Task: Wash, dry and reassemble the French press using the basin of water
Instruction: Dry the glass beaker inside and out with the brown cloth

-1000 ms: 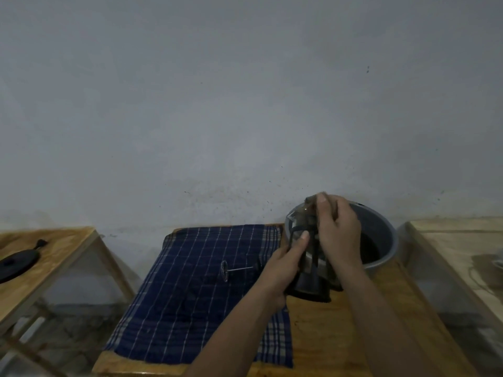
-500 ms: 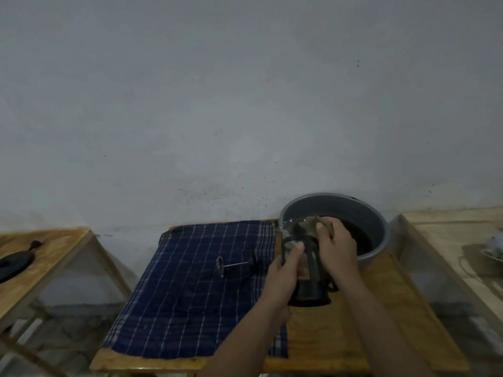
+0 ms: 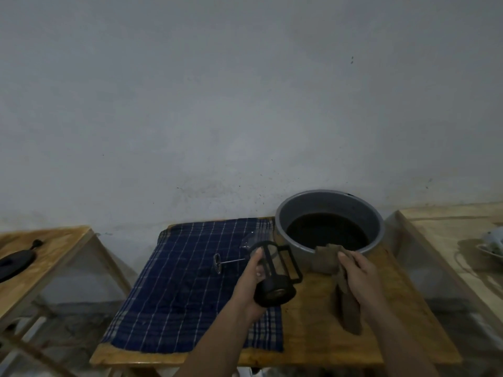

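My left hand (image 3: 251,278) grips the French press carafe (image 3: 273,270), a glass beaker in a black frame with a handle, tilted with its mouth toward the far left above the table. My right hand (image 3: 359,276) holds a brown cloth (image 3: 330,263) that hangs down over the wooden table (image 3: 321,338). The grey basin (image 3: 329,205) with dark water stands just behind both hands. The plunger rod with its mesh filter (image 3: 221,262) lies on the blue checked towel (image 3: 177,295). The black lid (image 3: 16,261) rests on the left side table.
A second wooden table (image 3: 43,257) stands to the left, separated by a gap. A third wooden surface (image 3: 441,240) lies to the right with a cup or dish (image 3: 492,244) at its edge. A plain grey wall rises directly behind.
My right hand pulled the brown cloth out of the carafe and moved right. My left hand tilted the carafe toward the left, away from the basin.
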{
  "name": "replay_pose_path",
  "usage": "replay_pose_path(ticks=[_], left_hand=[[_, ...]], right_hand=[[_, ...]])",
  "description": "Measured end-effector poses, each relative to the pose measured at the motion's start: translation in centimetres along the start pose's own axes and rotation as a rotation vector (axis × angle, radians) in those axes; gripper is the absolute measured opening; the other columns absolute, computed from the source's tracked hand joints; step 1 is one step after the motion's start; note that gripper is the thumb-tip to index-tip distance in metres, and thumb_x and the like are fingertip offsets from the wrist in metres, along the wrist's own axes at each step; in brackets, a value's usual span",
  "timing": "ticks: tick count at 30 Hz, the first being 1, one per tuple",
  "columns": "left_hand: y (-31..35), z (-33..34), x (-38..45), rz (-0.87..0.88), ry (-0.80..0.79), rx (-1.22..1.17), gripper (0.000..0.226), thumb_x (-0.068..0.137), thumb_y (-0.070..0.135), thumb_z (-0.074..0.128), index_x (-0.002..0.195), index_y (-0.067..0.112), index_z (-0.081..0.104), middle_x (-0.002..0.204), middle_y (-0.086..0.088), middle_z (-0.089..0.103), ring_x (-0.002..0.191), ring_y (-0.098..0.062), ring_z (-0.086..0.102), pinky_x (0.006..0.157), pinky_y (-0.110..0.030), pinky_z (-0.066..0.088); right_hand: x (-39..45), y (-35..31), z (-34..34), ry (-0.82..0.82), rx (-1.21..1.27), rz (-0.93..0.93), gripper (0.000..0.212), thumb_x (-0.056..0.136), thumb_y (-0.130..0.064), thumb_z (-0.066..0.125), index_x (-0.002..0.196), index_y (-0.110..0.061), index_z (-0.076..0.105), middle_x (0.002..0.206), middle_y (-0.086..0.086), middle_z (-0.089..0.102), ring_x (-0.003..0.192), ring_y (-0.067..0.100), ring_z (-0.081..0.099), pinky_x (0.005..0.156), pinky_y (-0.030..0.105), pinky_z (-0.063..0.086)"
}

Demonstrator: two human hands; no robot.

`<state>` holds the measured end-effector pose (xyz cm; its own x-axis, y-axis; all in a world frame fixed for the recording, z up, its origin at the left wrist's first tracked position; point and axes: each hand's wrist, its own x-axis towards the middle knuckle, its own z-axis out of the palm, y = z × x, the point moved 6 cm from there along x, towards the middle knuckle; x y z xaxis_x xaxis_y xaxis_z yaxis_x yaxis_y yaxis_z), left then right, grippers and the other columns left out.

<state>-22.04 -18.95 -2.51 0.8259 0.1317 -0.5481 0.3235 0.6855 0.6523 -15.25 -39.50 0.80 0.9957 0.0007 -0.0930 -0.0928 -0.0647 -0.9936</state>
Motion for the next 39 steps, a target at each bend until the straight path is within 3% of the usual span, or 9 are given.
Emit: replay_pose_path(ticks=[3, 6, 11, 14, 17, 23, 31, 36, 39], left_hand=[[-0.1, -0.7, 0.0, 0.007, 0.034, -0.061, 0.053, 0.086, 0.047, 0.064, 0.122, 0.009, 0.064, 0.108, -0.021, 0.073, 0.101, -0.035, 0.069, 0.083, -0.045, 0.055], [-0.3, -0.6, 0.0, 0.013, 0.012, -0.068, 0.055, 0.085, 0.048, 0.065, 0.124, 0.009, 0.064, 0.115, -0.02, 0.071, 0.109, -0.035, 0.066, 0.086, -0.045, 0.055], [-0.8, -0.9, 0.5, 0.019, -0.025, -0.028, 0.061, 0.079, 0.046, 0.07, 0.127, 0.01, 0.063, 0.126, -0.019, 0.066, 0.117, -0.036, 0.062, 0.097, -0.049, 0.051], [-1.0, -1.3, 0.6, 0.04, -0.057, 0.062, 0.061, 0.08, 0.048, 0.067, 0.127, 0.009, 0.063, 0.126, -0.019, 0.065, 0.118, -0.037, 0.061, 0.099, -0.051, 0.049], [-1.1, -1.8, 0.8, 0.055, -0.101, 0.156, 0.055, 0.086, 0.048, 0.061, 0.129, 0.013, 0.062, 0.128, -0.017, 0.064, 0.122, -0.036, 0.058, 0.106, -0.054, 0.043], [0.1, -1.7, 1.6, 0.086, -0.17, 0.351, 0.043, 0.093, 0.043, 0.055, 0.125, 0.017, 0.065, 0.122, -0.013, 0.069, 0.114, -0.031, 0.063, 0.096, -0.048, 0.051], [10.1, -3.1, 7.0, 0.266, -0.195, 0.658, 0.033, 0.089, 0.032, 0.062, 0.122, 0.024, 0.064, 0.121, -0.001, 0.07, 0.114, -0.02, 0.065, 0.103, -0.047, 0.046], [16.8, -3.7, 12.3, 0.34, -0.171, 0.795, 0.029, 0.087, 0.022, 0.071, 0.114, 0.032, 0.067, 0.114, 0.005, 0.072, 0.106, -0.013, 0.067, 0.092, -0.036, 0.054], [19.1, -3.8, 16.5, 0.361, -0.151, 0.829, 0.034, 0.083, 0.019, 0.075, 0.114, 0.026, 0.064, 0.112, 0.006, 0.071, 0.105, -0.009, 0.067, 0.091, -0.029, 0.054]], right_hand=[[2.0, 3.5, -0.4, 0.028, -0.174, 0.047, 0.016, 0.097, -0.021, 0.05, 0.103, -0.014, 0.064, 0.095, 0.006, 0.063, 0.087, 0.018, 0.059, 0.072, 0.035, 0.049], [3.4, 6.2, 0.1, -0.012, -0.351, 0.055, 0.011, 0.095, -0.021, 0.052, 0.1, -0.016, 0.061, 0.097, 0.006, 0.063, 0.091, 0.021, 0.06, 0.086, 0.043, 0.051], [3.6, 7.7, 0.8, -0.011, -0.533, -0.022, 0.023, 0.096, -0.025, 0.052, 0.115, -0.016, 0.059, 0.11, 0.004, 0.064, 0.102, 0.021, 0.06, 0.089, 0.037, 0.049], [2.8, 6.8, 0.9, -0.002, -0.427, -0.029, 0.027, 0.096, -0.028, 0.052, 0.12, -0.017, 0.057, 0.114, 0.003, 0.061, 0.108, 0.022, 0.058, 0.086, 0.035, 0.048], [1.2, 4.2, 3.0, -0.168, -0.254, -0.056, 0.022, 0.096, -0.034, 0.049, 0.112, -0.024, 0.059, 0.103, -0.005, 0.062, 0.098, 0.013, 0.06, 0.077, 0.03, 0.049], [1.2, 0.9, 7.5, -0.362, -0.294, -0.053, 0.026, 0.096, -0.028, 0.051, 0.121, -0.026, 0.055, 0.115, -0.007, 0.061, 0.11, 0.012, 0.058, 0.096, 0.042, 0.051], [7.3, -3.5, 14.5, -0.374, -0.492, -0.256, 0.017, 0.098, -0.02, 0.048, 0.112, -0.024, 0.057, 0.097, -0.006, 0.064, 0.084, 0.003, 0.06, 0.068, 0.018, 0.048], [13.7, -5.2, 19.6, -0.369, -0.621, -0.293, 0.016, 0.095, -0.019, 0.05, 0.107, -0.016, 0.059, 0.1, 0.004, 0.065, 0.093, 0.023, 0.061, 0.083, 0.042, 0.052], [17.9, -4.6, 22.7, -0.382, -0.748, -0.269, 0.014, 0.096, -0.018, 0.046, 0.103, -0.01, 0.056, 0.096, 0.01, 0.064, 0.088, 0.027, 0.06, 0.08, 0.046, 0.052]])
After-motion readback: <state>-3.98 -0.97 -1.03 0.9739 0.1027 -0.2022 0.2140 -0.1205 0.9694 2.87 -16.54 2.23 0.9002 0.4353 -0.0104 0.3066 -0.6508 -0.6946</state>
